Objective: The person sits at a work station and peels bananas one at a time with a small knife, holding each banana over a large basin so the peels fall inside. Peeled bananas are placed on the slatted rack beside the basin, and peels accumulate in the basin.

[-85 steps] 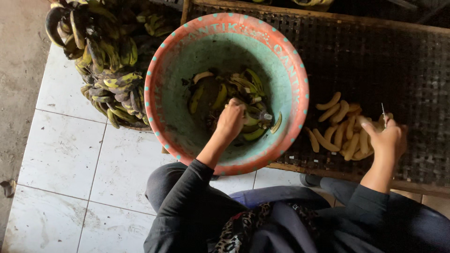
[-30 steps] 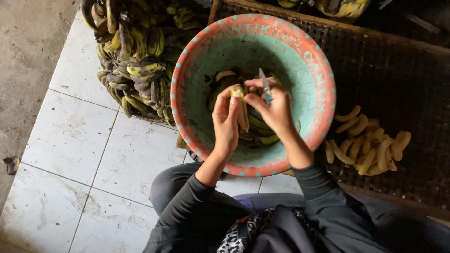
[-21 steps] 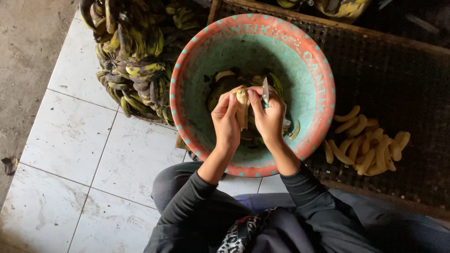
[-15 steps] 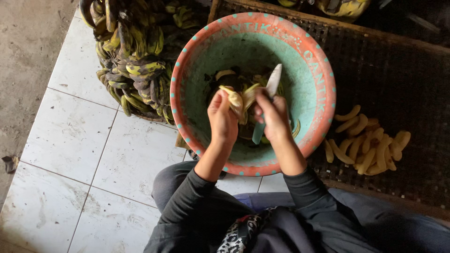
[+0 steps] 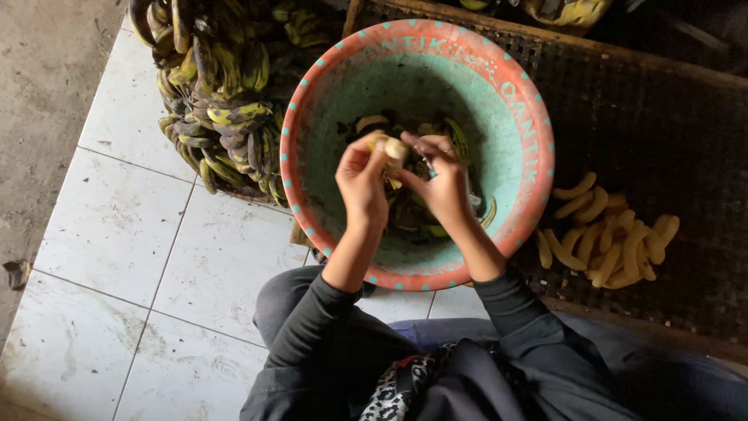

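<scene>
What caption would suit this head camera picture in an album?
Both hands, left hand and right hand, peel a banana over a turquoise basin, peeled bananas heaped on the mesh tray.

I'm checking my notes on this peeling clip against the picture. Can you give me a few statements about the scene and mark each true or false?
1. Both hands work over the basin. True.
2. The left hand has a banana in its grip. True.
3. The peeled bananas lie on the white tiles. False: they lie on the dark woven tray, to the right of the basin.
4. The right hand rests on the unpeeled bananas. False: it is at the banana over the basin.
5. The basin is empty. False: peels lie in it.
</scene>
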